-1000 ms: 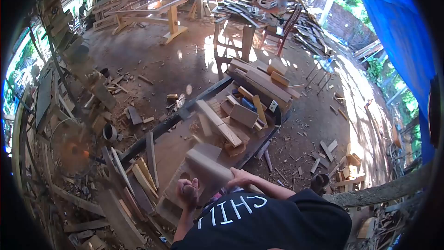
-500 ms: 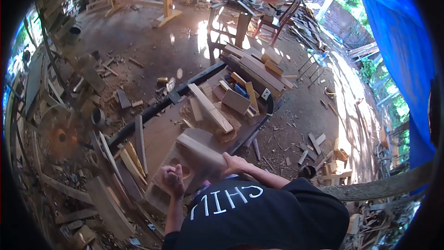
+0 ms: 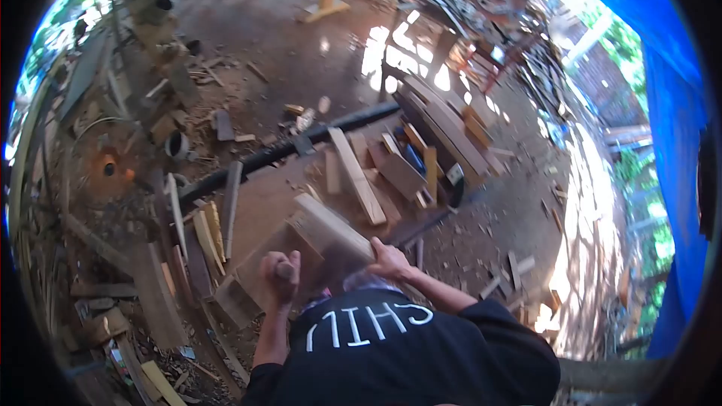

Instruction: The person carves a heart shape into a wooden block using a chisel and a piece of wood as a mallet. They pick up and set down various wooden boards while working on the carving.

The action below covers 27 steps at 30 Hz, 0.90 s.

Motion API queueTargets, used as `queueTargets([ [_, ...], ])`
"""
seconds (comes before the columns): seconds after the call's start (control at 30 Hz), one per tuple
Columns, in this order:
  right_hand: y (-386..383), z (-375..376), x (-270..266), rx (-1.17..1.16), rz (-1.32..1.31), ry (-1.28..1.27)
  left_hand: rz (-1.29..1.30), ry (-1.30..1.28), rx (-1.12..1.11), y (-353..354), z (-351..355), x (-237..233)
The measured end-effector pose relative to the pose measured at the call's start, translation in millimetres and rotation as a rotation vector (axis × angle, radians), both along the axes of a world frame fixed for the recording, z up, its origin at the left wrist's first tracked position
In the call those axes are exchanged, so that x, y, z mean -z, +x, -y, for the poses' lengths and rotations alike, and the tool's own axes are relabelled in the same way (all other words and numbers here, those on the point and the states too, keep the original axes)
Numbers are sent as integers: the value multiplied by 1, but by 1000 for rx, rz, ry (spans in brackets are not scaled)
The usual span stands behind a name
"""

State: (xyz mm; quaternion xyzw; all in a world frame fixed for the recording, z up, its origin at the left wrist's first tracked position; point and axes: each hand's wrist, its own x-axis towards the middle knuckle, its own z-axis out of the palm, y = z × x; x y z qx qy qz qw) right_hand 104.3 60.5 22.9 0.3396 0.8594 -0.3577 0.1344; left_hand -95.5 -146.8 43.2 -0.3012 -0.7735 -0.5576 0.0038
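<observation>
My left hand is closed in a fist around a short, round-ended object, perhaps a handle; most of it is hidden by the fingers. My right hand grips the near right end of a thick wooden block, its thumb along the top edge. The block is tilted and slightly blurred over the wooden workbench, close to my body. Beyond it, a long pale wooden bar lies on the bench, beside a brown board and several smaller offcuts.
Long planks are stacked at the bench's far right end. Yellowish strips lean at its left. Scraps and shavings litter the dirt floor. A blue tarp hangs at right. Another person sits far back, blurred.
The whole view has shifted, so the bench and background sit further right and higher. Both hands keep their grips, and the block between them has changed its tilt slightly.
</observation>
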Motion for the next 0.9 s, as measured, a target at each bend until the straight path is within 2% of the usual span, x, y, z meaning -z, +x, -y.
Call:
queueTargets([
  [0.07,-2,-12,-7,53,-17,-93,-38,-87,-9,1,-10,-13],
  [0.13,2,-25,-4,46,-42,-118,-188,-237,236,4,-27,-27],
  [0.17,5,-32,-1,36,-62,-116,-199,-242,215,7,-35,-26],
  [0.27,17,-52,7,-25,-68,-169,-99,-616,270,19,-45,-1],
  [0.3,22,-56,9,-40,-76,-168,-104,-616,253,24,-42,10],
  [0.37,24,-68,10,-100,-12,-147,-4,-771,55,32,-35,27],
  [0.43,20,-78,5,-101,40,-173,70,-867,-36,35,-31,27],
  [0.5,24,-84,9,-137,27,-197,245,-986,-242,43,-25,26],
  [0.57,20,-91,15,-165,36,-217,269,-1039,-277,44,-19,46],
  [0.67,14,-97,19,-213,-75,-153,153,-1045,-296,63,-4,82],
  [0.77,3,-103,30,-279,-98,-146,236,-1094,-270,62,-6,62],
  [0.9,-7,-102,19,-319,-40,-181,195,-1075,-408,71,-3,72],
])
